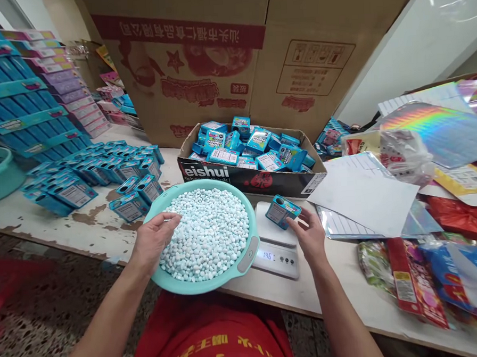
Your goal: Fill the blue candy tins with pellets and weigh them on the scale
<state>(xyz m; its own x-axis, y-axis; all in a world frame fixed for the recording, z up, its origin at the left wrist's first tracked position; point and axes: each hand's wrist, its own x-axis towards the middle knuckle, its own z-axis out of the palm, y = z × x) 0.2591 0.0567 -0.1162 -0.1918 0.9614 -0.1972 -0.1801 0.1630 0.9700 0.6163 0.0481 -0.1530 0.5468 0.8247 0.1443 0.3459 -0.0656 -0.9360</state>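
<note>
Over the left side of a turquoise basin full of pale mint-coloured candies is my left hand, its fingers pinched together; whatever they hold is too small to make out. My right hand grips a small blue box with a dark round opening on top, tilted above the plate of a white scale. The scale's display reads 146. Behind the basin, a black carton holds many blue boxes.
Rows of upright blue boxes stand left of the basin, with tall stacks of packs behind. A large cardboard box rises at the back. White sheets and candy bags lie on the right. Another turquoise basin sits far left.
</note>
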